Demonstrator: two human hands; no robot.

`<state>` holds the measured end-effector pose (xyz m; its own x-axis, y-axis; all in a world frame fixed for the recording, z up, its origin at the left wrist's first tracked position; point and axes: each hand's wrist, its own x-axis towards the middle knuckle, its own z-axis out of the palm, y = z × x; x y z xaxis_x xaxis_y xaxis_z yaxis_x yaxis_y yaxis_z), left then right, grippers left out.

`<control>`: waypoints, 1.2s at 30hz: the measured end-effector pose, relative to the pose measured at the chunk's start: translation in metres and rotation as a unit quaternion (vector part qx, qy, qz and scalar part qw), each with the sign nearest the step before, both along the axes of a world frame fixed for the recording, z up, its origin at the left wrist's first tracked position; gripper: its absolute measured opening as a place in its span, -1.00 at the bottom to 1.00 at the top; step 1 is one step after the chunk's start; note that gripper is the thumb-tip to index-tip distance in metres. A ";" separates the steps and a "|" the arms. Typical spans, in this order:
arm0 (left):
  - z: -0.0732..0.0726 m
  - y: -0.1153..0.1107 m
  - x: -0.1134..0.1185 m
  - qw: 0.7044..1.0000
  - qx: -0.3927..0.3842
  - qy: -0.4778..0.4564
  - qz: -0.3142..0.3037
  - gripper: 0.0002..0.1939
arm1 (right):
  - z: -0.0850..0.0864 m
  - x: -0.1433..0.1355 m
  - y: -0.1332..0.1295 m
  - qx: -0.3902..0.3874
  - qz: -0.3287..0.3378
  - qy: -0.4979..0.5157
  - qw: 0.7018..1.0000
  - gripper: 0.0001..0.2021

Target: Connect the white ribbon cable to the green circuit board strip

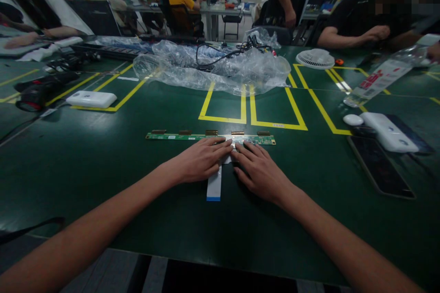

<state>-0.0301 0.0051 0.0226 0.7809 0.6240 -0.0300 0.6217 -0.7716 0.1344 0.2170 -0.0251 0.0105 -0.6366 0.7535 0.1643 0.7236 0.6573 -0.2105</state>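
A long, narrow green circuit board (182, 137) lies crosswise on the dark green table, with several brownish tabs along its far edge. A white flat ribbon cable (214, 186) with a blue end runs from near the board's middle toward me. My left hand (202, 159) reaches in from the left, fingers stretched out over the board's near edge and the thumb side over the cable. From the right comes my right hand (258, 168), fingers spread and slightly bent, tips at the board beside the cable. The fingertips of both hands nearly meet, and the cable's joint with the board is partly hidden.
Beyond the board lie crumpled clear plastic wrap (213, 71) and black cables (237, 50). At right are a phone (380, 165), a white device (390, 132) and a tilted bottle (381, 78). Another white device (91, 99) lies left. Other people sit around.
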 end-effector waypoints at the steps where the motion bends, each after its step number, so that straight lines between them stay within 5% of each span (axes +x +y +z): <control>1: 0.000 0.000 -0.001 1.000 0.001 0.000 -0.003 -0.38 | -0.001 0.002 0.003 0.001 0.004 0.010 1.000 -0.51; 8: -0.005 0.009 0.004 0.999 0.044 -0.030 -0.005 -0.50 | -0.007 0.005 0.036 0.051 -0.017 0.068 0.996 -0.65; 17: -0.014 0.024 0.011 0.984 0.080 -0.159 0.019 -0.79 | -0.006 0.004 0.045 0.066 -0.029 0.060 0.996 -0.72; 36: -0.014 0.026 0.016 0.982 0.089 -0.165 0.025 -0.83 | -0.009 0.003 0.055 0.078 0.014 0.044 0.996 -0.71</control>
<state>-0.0144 0.0312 0.0089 0.6975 0.6349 0.3323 0.6052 -0.7702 0.2013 0.2195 0.0297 0.0010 -0.6357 0.6961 0.3336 0.6873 0.7072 -0.1659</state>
